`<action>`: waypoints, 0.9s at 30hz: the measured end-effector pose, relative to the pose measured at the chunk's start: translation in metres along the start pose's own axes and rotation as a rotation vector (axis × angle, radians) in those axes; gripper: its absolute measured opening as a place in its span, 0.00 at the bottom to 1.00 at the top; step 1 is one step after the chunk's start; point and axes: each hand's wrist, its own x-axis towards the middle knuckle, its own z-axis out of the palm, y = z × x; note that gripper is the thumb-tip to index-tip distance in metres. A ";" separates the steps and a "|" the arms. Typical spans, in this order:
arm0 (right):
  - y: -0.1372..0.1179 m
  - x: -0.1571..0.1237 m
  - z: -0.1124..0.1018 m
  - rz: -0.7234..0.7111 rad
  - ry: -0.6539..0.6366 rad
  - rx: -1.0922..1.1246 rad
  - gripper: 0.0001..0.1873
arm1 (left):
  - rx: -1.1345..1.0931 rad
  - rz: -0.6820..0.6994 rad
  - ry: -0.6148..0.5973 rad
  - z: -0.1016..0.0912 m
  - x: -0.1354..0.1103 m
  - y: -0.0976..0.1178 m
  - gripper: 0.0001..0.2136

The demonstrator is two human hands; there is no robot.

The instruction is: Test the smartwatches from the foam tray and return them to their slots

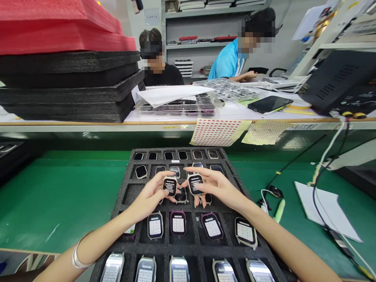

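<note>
My left hand (158, 192) grips a strapless smartwatch (170, 186) with white text on its lit black screen. Beside it, my right hand (210, 183) holds a second smartwatch (196, 184) showing similar text, the thumb resting on its screen. Both are raised just over a black foam tray (188, 250) whose compartments hold several more watch bodies. In the nearer rows the watches, such as a purple-framed one (178, 223), display white grids. Dark screens fill the far row, like this watch (182, 155). My hands partly hide the middle compartments.
Black foam trays (67, 94) with red foam (64, 31) on top are stacked at the left of a shelf. A phone (270, 104), clear plastic trays (226, 89) and sticker sheets (220, 131) lie there too. Cables (320, 188) hang at the right. Two people sit beyond.
</note>
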 end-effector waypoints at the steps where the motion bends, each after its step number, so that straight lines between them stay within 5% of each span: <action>1: 0.000 0.000 0.000 -0.001 0.003 -0.013 0.26 | 0.004 -0.001 0.000 0.000 0.000 0.000 0.18; 5: 0.000 -0.001 0.000 -0.007 -0.010 -0.046 0.27 | 0.042 0.002 0.007 0.000 0.000 0.001 0.18; 10: 0.000 -0.005 0.004 0.010 -0.112 -0.054 0.42 | 0.064 0.040 0.011 -0.001 0.001 0.001 0.19; 13: -0.003 -0.009 0.003 0.034 -0.131 -0.117 0.38 | 0.048 0.038 -0.019 -0.001 0.000 0.001 0.19; 20: -0.020 -0.043 -0.033 -0.009 0.077 -0.927 0.25 | 0.008 0.028 -0.036 0.001 0.000 0.004 0.15; 27: -0.014 -0.074 -0.067 0.046 0.097 -1.156 0.28 | 0.022 0.022 -0.036 0.002 0.000 0.003 0.11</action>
